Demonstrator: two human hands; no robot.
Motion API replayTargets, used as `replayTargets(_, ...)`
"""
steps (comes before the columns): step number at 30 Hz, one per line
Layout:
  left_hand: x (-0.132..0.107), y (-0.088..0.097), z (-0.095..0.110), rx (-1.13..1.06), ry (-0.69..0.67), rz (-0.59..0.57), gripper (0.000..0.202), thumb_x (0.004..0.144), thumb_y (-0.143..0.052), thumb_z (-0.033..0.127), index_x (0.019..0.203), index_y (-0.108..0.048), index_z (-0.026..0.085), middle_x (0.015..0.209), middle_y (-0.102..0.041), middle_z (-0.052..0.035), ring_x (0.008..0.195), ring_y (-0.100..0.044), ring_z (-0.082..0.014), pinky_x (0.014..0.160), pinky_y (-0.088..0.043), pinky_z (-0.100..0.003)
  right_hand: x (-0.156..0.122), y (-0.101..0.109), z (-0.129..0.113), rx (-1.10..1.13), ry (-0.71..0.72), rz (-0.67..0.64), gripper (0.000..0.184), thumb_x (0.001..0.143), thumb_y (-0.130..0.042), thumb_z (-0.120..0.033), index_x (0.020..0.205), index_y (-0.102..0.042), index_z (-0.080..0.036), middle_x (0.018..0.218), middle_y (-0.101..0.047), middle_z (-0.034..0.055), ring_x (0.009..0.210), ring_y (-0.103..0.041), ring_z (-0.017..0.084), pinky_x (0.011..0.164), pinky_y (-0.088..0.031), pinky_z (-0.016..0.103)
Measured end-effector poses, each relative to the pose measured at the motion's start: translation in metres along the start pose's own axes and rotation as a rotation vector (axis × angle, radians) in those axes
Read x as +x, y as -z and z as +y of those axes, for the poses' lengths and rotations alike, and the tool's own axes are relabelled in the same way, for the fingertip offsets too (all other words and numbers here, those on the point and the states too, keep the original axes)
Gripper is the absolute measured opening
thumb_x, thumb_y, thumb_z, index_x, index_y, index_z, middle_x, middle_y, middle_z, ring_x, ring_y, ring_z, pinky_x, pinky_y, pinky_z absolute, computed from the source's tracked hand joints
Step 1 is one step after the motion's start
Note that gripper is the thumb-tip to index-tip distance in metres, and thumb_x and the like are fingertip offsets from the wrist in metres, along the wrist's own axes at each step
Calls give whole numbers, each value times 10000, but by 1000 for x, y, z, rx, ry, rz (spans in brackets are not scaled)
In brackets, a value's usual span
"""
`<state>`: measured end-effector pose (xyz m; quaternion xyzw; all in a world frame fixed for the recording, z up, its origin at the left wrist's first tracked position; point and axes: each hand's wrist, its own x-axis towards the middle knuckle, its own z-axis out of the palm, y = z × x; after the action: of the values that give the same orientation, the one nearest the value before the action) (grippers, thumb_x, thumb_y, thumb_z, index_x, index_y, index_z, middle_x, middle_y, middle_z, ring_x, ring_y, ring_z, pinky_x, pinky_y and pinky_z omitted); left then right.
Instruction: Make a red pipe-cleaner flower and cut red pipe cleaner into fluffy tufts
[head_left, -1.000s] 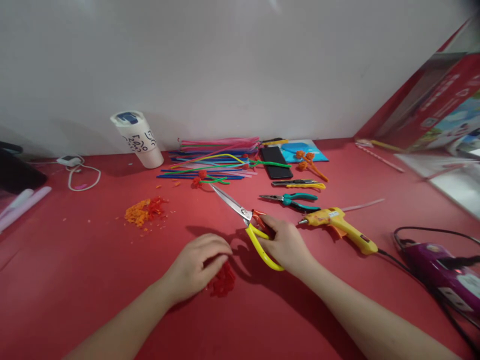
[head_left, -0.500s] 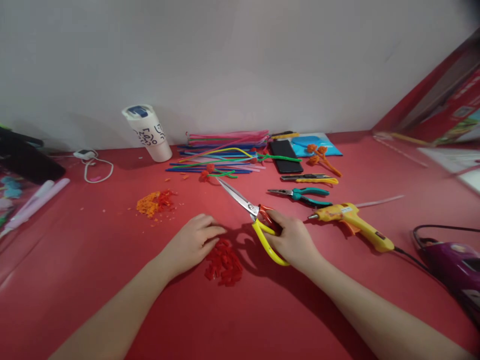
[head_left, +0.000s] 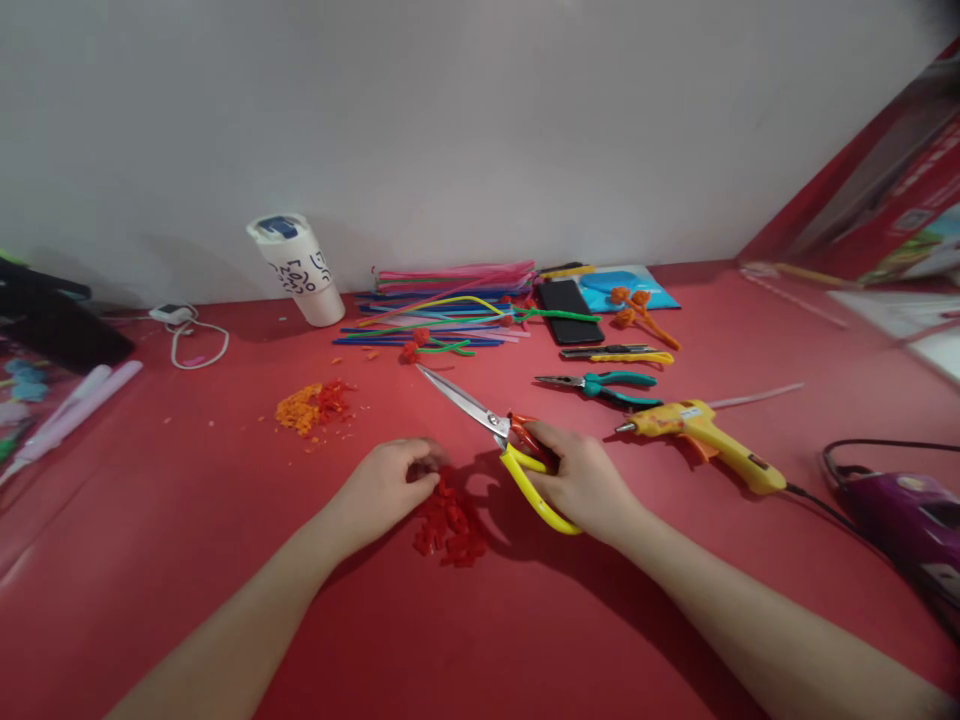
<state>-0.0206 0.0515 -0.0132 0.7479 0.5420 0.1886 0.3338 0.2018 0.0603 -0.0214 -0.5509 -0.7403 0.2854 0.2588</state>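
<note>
My right hand (head_left: 585,478) grips scissors (head_left: 474,410) by their yellow and red handles. The blades are closed together and point up and to the left, above the table. My left hand (head_left: 391,482) is at the upper left edge of a pile of small red pieces (head_left: 451,530). Its fingers are curled in towards the thumb over the pile; the fingertips are blurred, and whatever lies between them is hidden. Beyond the left hand lies a heap of orange and red snippets (head_left: 301,408).
Pipe cleaners (head_left: 450,285), a phone (head_left: 568,312) and a white tumbler (head_left: 301,272) stand or lie near the wall. To the right are pliers (head_left: 600,382), a utility knife (head_left: 611,353) and a yellow glue gun (head_left: 701,435) with its cord. A purple device (head_left: 900,525) sits far right.
The fingers of my left hand have curled inward at the red pile, having been stretched further out before. The scissors have shifted slightly left in view.
</note>
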Motion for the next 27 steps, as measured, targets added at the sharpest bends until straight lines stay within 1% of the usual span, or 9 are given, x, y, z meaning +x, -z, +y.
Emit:
replayTargets(2,0,1,2,-1,-12,-12,268,730,-439,113,884,-648,179,906,-654,-49,846,-588,-167,790,-410,-263,-1,0,-2,39,13,-30,85,654,-526,-226,724,-527,-177,585,-477,-48,512,-396,92,468,-298,198)
replayTargets(5,0,1,5,17,-15,-30,292,693,-426,81,804,-674,185,848,-644,-36,785,-592,-161,747,-413,-252,-4,0,-5,92,7,-69,77,657,-526,-221,721,-520,-178,591,-460,-52,519,-380,88,472,-294,197)
replayTargets(10,-1,2,4,-124,122,11,181,700,-493,149,766,-657,188,793,-667,-30,769,-609,-183,714,-420,-263,-6,-1,-5,109,-34,-78,71,648,-541,-218,689,-498,-181,579,-435,-58,516,-362,85,468,-277,200)
replayTargets(12,0,1,3,-249,184,81,149,687,-553,189,810,-637,191,758,-665,-19,722,-609,-175,672,-423,-259,-6,-2,-6,166,-55,-92,76,659,-542,-228,704,-505,-179,591,-437,-56,526,-371,86,476,-285,202)
replayTargets(14,0,0,5,-453,233,125,166,666,-604,208,831,-608,186,725,-663,-11,666,-604,-153,625,-420,-241,-6,-2,-9,272,-75,-123,105,679,-545,-265,722,-508,-177,599,-430,-55,534,-377,86,478,-292,202)
replayTargets(17,-2,-7,16,-815,276,45,204,653,-641,195,839,-561,166,699,-681,-29,588,-590,-117,592,-422,-223,-7,-2,-18,443,-127,-165,180,693,-547,-345,708,-481,-178,571,-384,-65,496,-348,75,450,-282,200)
replayTargets(19,-4,-14,27,-982,286,-2,273,629,-670,181,860,-526,160,653,-681,-31,533,-577,-105,567,-426,-221,-9,-2,-24,541,-174,-214,218,693,-547,-384,705,-471,-180,554,-379,-71,456,-330,65,426,-273,199)
replayTargets(23,-7,-26,44,-1042,307,-49,300,620,-678,158,837,-472,183,615,-666,-4,569,-613,-129,546,-432,-217,-14,-1,-31,646,-230,-304,232,668,-582,-378,695,-470,-176,568,-444,-60,427,-341,54,410,-278,195)
replayTargets(27,-5,-27,55,-977,335,-23,229,615,-661,148,760,-486,176,546,-610,34,509,-579,-108,531,-433,-215,-16,1,-32,598,-160,-249,187,680,-553,-328,643,-448,-177,563,-444,-52,486,-372,71,454,-300,201)
